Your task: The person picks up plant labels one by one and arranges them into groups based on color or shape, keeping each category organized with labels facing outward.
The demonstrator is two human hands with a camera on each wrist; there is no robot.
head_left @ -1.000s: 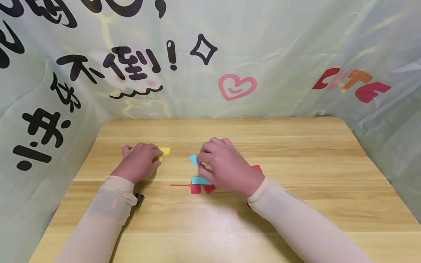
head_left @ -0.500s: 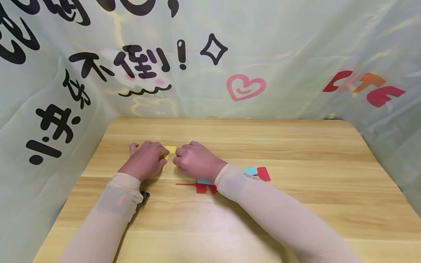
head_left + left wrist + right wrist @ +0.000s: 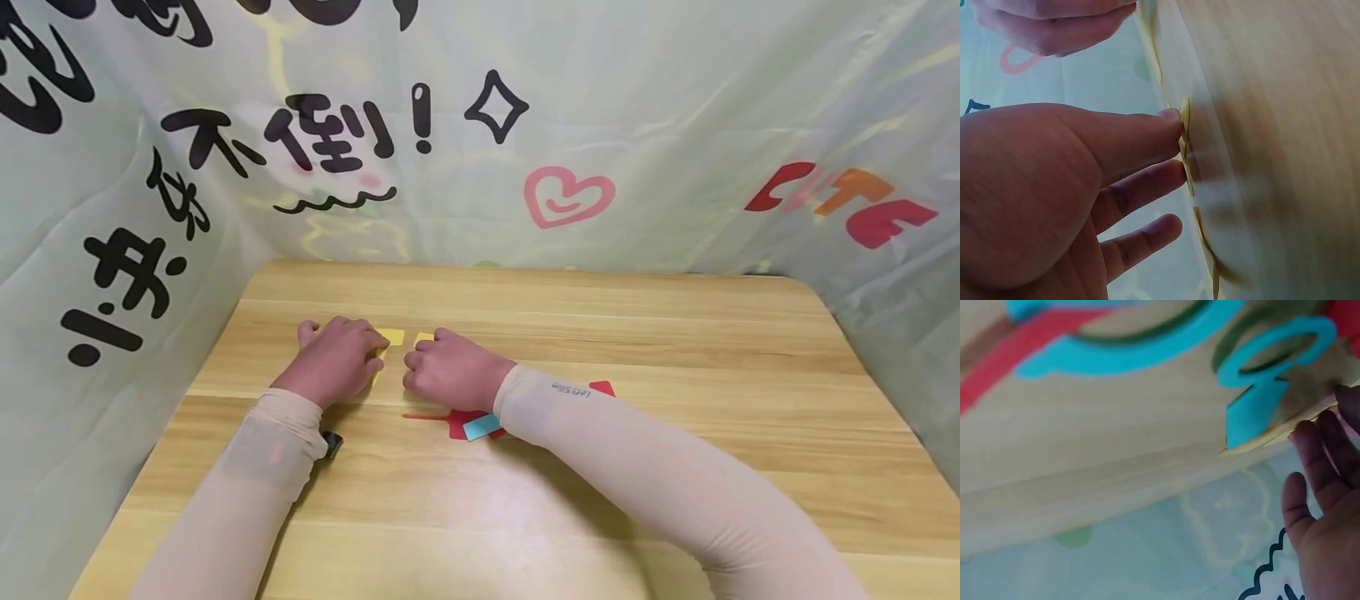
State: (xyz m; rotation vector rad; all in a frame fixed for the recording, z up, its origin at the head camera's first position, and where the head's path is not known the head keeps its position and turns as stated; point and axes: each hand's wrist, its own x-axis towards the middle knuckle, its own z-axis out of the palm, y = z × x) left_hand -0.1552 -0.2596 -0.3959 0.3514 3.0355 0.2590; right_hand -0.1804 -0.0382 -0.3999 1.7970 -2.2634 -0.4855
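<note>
My left hand (image 3: 330,358) touches a yellow flat strip (image 3: 392,337) with thumb and fingertips. In the left wrist view, that hand's fingers are straight against a thin yellow strip (image 3: 1186,150) near the wood surface. Just to its right, my right hand (image 3: 453,368) pinches another yellow piece (image 3: 423,337); the right wrist view shows thumb and forefinger at one end of its thin yellow edge (image 3: 1260,442). A blue loop with a flat tab (image 3: 1254,412) is beside that strip. The full shapes of the yellow pieces are hidden.
Under and beside my right forearm lie a blue flat end (image 3: 482,427), a red piece (image 3: 456,425) with a thin tail, and a red tab (image 3: 602,387). The wooden table (image 3: 675,325) meets a printed curtain (image 3: 645,125) at the back and sides.
My right hand has moved left from the blue and red pieces to the yellow ones. A second yellow end now shows beside it. A blue end appears at a new angle. The left hand stays.
</note>
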